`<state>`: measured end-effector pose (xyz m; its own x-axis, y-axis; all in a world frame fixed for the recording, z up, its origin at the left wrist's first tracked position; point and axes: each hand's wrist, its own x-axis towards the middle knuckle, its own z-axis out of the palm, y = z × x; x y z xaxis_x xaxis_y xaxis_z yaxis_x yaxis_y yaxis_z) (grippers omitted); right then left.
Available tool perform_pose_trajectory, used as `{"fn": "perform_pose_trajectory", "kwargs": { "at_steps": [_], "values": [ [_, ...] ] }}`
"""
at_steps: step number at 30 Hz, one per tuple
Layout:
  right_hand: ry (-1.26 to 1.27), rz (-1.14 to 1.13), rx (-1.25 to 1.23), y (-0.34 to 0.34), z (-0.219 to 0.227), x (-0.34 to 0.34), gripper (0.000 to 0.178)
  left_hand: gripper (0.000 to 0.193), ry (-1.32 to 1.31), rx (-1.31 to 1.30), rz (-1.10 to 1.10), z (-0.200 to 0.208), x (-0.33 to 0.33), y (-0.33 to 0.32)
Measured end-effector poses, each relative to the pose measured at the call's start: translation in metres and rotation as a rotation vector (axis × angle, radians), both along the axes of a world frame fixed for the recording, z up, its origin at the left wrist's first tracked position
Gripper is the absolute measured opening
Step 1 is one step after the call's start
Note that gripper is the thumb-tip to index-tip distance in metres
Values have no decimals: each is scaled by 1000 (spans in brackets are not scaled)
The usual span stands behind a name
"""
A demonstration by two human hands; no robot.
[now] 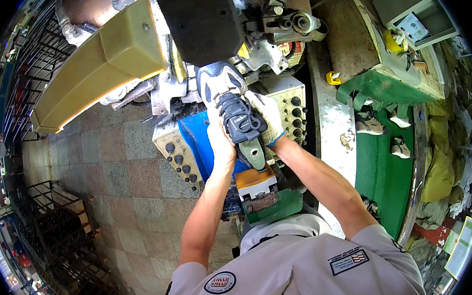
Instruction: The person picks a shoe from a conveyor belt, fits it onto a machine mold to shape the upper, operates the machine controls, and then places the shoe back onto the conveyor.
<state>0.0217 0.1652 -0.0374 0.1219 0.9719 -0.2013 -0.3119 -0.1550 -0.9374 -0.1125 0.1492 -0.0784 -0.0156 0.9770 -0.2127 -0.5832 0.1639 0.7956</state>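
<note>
A dark navy and grey lace-up shoe [231, 100] is fitted on a green shoe last [252, 155], whose heel end shows toward me. Its toe points away, in under the dark metal head of a machine [201, 25]. My left hand [221, 140] closes along the shoe's left side. On the other side my right hand [267, 114], in a pale work glove with a blue cuff, grips the upper near the laces. The palm sides of both hands are hidden. Below the last's heel sits an orange and white machine support [255, 180].
Panels with black knobs [295, 112] flank the shoe, with a blue guard [195, 139] at left. A large yellowish cover [102, 64] juts out at upper left. A green bench [378, 161] with several shoes stands right; dark racks [58, 217] stand left.
</note>
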Motion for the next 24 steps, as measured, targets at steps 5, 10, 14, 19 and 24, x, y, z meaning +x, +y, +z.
{"fn": "perform_pose_trajectory", "kwargs": {
  "at_steps": [5, 10, 14, 19, 24],
  "values": [
    [19, -91, 20, -4, -7, -4, 32, 45, 182, 133, -141, 7, -11, 5],
    [-176, -117, 124, -5, -15, -7, 32, 47, 127, 62, -85, 4, -10, 4],
    [6, -128, -1, -1, -14, -9, 32, 45, 101, -14, -87, 14, -10, 5],
    [210, -117, -40, -1, -14, -11, 30, 44, 67, -29, -68, 13, -9, 5],
    [175, -114, -17, -3, -10, -9, 32, 51, 221, -42, -132, 5, -14, 8]
  ]
}}
